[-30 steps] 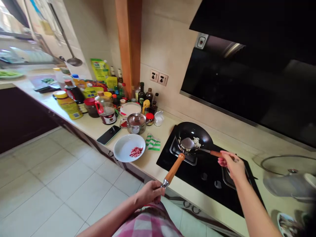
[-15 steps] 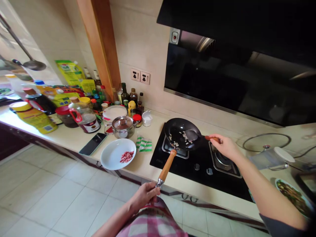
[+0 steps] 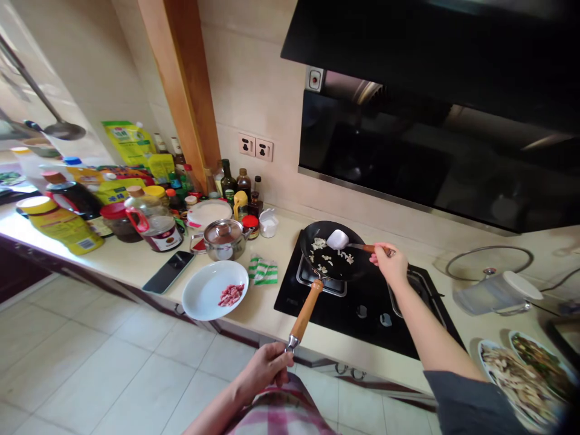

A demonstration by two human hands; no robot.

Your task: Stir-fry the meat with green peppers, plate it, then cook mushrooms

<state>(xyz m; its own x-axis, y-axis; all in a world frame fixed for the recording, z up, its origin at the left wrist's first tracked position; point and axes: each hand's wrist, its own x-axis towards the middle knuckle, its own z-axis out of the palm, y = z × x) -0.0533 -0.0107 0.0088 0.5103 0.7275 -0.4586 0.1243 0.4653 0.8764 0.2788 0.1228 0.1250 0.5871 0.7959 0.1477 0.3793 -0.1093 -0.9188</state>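
Note:
A black wok with a wooden handle sits on the left burner. My left hand is closed around the metal tip at the handle's end. In my right hand is the wooden grip of a spatula, whose shiny metal head is over the wok's far middle. Small pale chopped pieces, perhaps garlic, lie scattered on the wok's bottom. Left of the hob, a white plate holds a small heap of chopped raw meat near its right side.
A lidded steel pot, a phone and a green-striped packet are left of the hob. Several bottles and jars crowd beyond. To the right stand a glass lid, a plastic jug and plates of cut food. A range hood overhangs.
My right hand and the spatula have moved left and slightly up in the view, and the spatula's head has turned to catch light. The pale pieces are spread differently. My left hand keeps its grip.

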